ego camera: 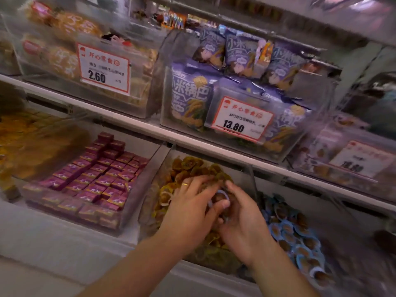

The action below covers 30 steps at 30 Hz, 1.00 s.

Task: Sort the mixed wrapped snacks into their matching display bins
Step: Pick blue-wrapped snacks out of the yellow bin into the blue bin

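Where shelf (192, 144) overhangs, purple bags (242, 67).

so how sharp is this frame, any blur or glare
Head view: price tags readable mid-frame; right edge and top corners smeared by motion blur; hands slightly soft; sheen on the clear bin fronts; wide-angle lens slants the shelves.

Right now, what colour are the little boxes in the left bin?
Magenta-pink with gold edges: little boxes, seen in the head view.

- The scene is being viewed from one head camera only, facing forward and down.
- The lower display bins (252, 174) are being seen from near; the upper shelf (132, 123) is being seen tilted.
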Each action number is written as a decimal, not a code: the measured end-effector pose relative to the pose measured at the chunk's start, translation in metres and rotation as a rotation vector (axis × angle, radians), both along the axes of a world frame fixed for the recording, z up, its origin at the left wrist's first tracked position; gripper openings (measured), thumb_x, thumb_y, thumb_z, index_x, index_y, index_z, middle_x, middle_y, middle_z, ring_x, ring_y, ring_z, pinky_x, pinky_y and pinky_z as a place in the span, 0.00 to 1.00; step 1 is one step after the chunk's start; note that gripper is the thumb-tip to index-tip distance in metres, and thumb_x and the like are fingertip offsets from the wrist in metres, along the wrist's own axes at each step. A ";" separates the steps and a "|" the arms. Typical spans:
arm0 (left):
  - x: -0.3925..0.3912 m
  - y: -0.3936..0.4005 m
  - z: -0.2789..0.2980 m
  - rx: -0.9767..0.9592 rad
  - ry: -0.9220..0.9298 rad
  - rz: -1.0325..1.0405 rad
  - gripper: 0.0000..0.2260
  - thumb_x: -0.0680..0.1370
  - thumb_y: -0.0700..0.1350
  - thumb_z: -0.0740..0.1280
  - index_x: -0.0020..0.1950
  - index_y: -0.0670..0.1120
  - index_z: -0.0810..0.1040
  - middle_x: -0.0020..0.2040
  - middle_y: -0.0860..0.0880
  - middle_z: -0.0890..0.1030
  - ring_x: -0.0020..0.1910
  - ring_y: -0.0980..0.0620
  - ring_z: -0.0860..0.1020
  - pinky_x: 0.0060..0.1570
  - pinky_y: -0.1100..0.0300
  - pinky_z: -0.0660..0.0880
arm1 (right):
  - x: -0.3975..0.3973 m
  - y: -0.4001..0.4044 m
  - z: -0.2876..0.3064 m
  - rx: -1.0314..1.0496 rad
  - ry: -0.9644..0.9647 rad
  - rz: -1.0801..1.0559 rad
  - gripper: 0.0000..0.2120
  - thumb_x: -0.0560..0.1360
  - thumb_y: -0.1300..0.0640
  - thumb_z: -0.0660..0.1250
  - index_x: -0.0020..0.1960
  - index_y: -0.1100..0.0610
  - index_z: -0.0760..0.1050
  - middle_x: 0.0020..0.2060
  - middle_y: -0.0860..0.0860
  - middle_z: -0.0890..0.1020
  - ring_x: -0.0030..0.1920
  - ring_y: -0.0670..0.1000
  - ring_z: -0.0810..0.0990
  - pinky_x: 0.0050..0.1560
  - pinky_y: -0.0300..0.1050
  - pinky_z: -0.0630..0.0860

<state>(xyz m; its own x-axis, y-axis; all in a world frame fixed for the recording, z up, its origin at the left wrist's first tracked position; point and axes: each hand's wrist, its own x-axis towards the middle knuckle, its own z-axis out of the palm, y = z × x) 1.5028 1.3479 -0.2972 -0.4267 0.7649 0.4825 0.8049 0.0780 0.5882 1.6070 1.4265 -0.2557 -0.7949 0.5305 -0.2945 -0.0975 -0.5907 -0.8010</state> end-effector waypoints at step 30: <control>-0.043 -0.002 -0.001 -1.071 -0.141 -0.146 0.14 0.81 0.52 0.59 0.58 0.47 0.79 0.62 0.46 0.79 0.60 0.47 0.76 0.61 0.57 0.71 | 0.031 0.050 -0.027 1.867 -0.199 0.053 0.13 0.79 0.54 0.59 0.55 0.55 0.81 0.49 0.48 0.82 0.53 0.47 0.77 0.55 0.42 0.75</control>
